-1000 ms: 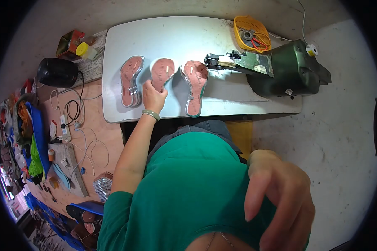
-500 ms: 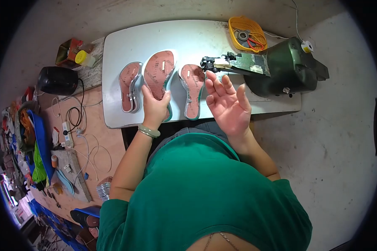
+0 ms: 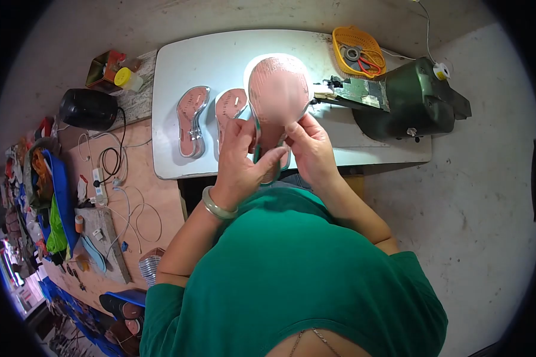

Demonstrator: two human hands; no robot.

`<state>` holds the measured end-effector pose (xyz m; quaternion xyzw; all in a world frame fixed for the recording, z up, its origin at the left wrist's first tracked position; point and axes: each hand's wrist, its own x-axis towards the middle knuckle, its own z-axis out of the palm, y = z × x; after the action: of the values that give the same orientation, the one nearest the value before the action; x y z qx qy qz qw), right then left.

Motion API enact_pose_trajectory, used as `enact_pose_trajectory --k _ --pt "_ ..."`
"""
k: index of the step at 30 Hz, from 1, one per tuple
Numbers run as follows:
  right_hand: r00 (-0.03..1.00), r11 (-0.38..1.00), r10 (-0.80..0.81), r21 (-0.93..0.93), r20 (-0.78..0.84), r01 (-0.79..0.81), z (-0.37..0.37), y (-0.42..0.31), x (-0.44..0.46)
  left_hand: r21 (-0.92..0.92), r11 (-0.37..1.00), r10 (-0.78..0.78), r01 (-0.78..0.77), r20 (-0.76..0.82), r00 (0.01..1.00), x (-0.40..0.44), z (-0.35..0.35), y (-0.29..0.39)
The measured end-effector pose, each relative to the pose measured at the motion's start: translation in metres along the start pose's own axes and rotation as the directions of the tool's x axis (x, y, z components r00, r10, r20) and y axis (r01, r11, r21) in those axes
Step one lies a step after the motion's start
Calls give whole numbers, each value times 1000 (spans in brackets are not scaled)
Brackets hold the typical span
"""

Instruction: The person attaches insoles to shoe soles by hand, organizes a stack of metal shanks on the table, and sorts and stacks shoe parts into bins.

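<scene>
A pinkish-brown shoe sole (image 3: 279,80) with a pale rim is held up over the table's front, close to the camera, wide end pointing away. My left hand (image 3: 241,157) is closed on the left side of its narrow part, thumb lying across toward the middle. My right hand (image 3: 311,147) pinches the right edge between thumb and fingers. To the left lie a stack of similar soles (image 3: 190,116) and another sole (image 3: 227,106), partly behind my left hand. Part of what lies beneath the raised sole is hidden.
A dark green machine (image 3: 408,101) with a narrow arm (image 3: 360,94) stands right on the white table (image 3: 178,62). Behind it sits a yellow basket (image 3: 342,38) with tools. Left are a black device (image 3: 88,110), a yellow-lidded jar (image 3: 125,78) and cables.
The sole in my left hand has moved right and up toward the camera. My right hand, open before, has come over and taken its right edge. Another sole now shows where it was.
</scene>
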<state>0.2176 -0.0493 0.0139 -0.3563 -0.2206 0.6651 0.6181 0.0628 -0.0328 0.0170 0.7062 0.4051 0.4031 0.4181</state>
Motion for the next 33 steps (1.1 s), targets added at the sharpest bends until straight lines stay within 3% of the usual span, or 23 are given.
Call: enact_pose_trajectory --k 2,3,4,5,6,11,14,15,16,18,19,22,27,28,30,31,33 --pt "996 991 26 132 84 -37 5 -5 -3 180 977 88 -117 162 983 -2 -13 -1" --pt "996 991 25 132 86 -36 5 -4 -3 181 976 89 -118 161 983 0 -11 -2" --pt "992 989 18 142 126 -36 3 -3 -3 -128 992 4 8 94 996 4 -6 -5" --pt "986 987 13 155 164 -38 1 0 -4 -429 896 -101 116 57 993 7 -1 -8" --pt "979 985 9 165 204 -43 0 2 -5 -690 699 -212 187 51 976 8 2 -9" --pt "970 973 19 217 244 -74 0 8 -14 -537 793 -227 289 180 957 2 0 12" --pt "972 987 9 156 233 -46 0 10 -20 -184 979 -83 93 62 995 -7 -3 24" --pt "973 986 6 158 232 -44 3 9 -21 -182 979 -82 93 65 994 -6 -2 30" --pt "975 992 -30 124 220 2 8 6 -23 -400 906 -134 139 40 990 -4 2 37" --pt "975 994 -100 54 196 91 16 2 -26 -765 617 -253 185 30 967 -3 7 46" --pt "976 994 -101 57 193 91 16 5 -27 -763 618 -254 189 33 967 -3 7 45" --pt "972 969 -206 -117 111 219 11 16 -28 -404 912 -108 76 -57 993 1 10 33" --pt "991 990 -136 42 2 136 1 25 -19 -353 892 -318 281 -49 947 9 23 18" --pt "994 989 -106 98 -11 106 -1 22 -17 -564 759 -371 325 35 928 11 24 18" --pt "998 974 -50 218 -31 56 -5 16 -14 -851 359 -404 384 229 886 16 25 19" --pt "998 973 -53 221 -39 60 -10 17 -13 -847 358 -405 392 237 883 17 27 17" --pt "999 974 -42 223 -35 48 -21 23 -11 -688 649 -349 325 110 931 15 33 8"
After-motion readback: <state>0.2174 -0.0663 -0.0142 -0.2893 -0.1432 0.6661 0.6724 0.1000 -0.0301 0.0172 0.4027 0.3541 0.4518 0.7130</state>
